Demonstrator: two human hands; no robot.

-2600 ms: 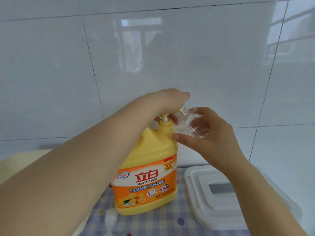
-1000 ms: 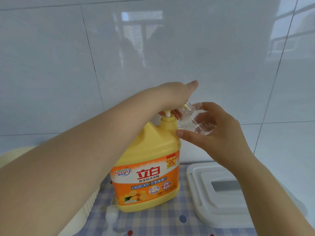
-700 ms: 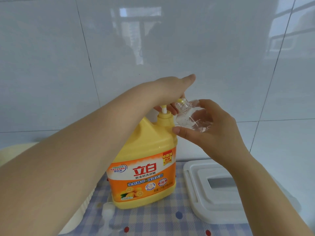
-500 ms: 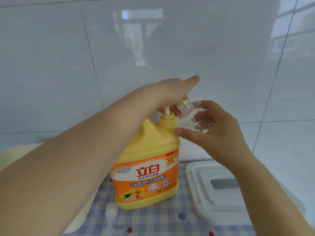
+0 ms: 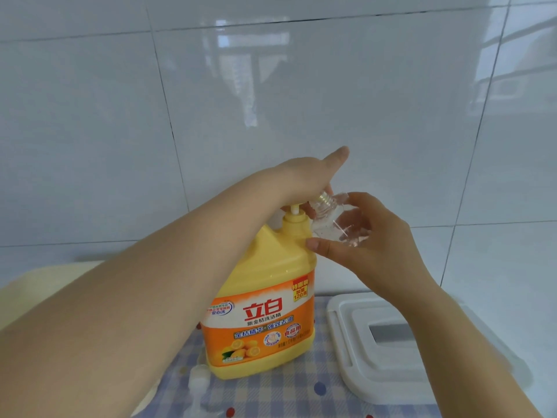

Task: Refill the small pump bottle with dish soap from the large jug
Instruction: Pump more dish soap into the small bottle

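- Yellow dish-soap jug [image 5: 265,297], with an orange label and printed citrus fruit, stands upright on a blue-and-white checked cloth [image 5: 271,390] dotted with coloured spots, against a white tiled wall [image 5: 271,101].
- Left hand [image 5: 304,179] lies over the jug's pump head, whose white stem [image 5: 83,210] shows above the yellow collar; thumb extended toward the wall. The fingers are hidden beneath the palm, so whether they curl round the pump head cannot be told.
- Right hand [image 5: 370,245] grips the small clear bottle [image 5: 334,224] between thumb and curled fingers. The bottle is tilted, its threaded, uncapped neck pointing up-left under the left hand, just beside the jug's pump.
- White pump cap [image 5: 199,384] lies on the cloth in front of the jug.
- White plastic lidded container [image 5: 391,351] sits to the right of the jug; a pale cream object [image 5: 45,282] sits at far left.
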